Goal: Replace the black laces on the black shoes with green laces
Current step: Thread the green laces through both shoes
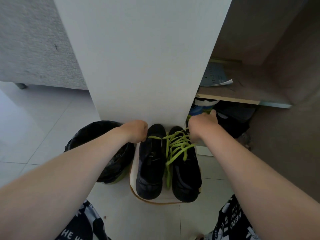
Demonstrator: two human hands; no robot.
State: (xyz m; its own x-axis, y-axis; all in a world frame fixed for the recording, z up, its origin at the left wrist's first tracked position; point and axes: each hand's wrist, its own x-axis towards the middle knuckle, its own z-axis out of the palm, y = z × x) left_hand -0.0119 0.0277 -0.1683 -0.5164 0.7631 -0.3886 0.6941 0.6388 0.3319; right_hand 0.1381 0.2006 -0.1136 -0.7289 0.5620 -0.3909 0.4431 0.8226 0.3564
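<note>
The left hand (134, 130) is gripping a green lace (174, 148) (right hand's (201, 125) fingers hidden, cannot tell); next, threading the left shoe (150, 163).

A single head-worn camera looks steeply down past both forearms at the floor (43, 122), close in.

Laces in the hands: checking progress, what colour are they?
Bright yellow-green laces, seen clearly in the head view, over the black shoes.

I'm looking at a home entryway: pale floor tiles (34, 118), a grey sofa (34, 49) at ten o'clock, an open shoe cabinet (242, 96) at two o'clock.
</note>
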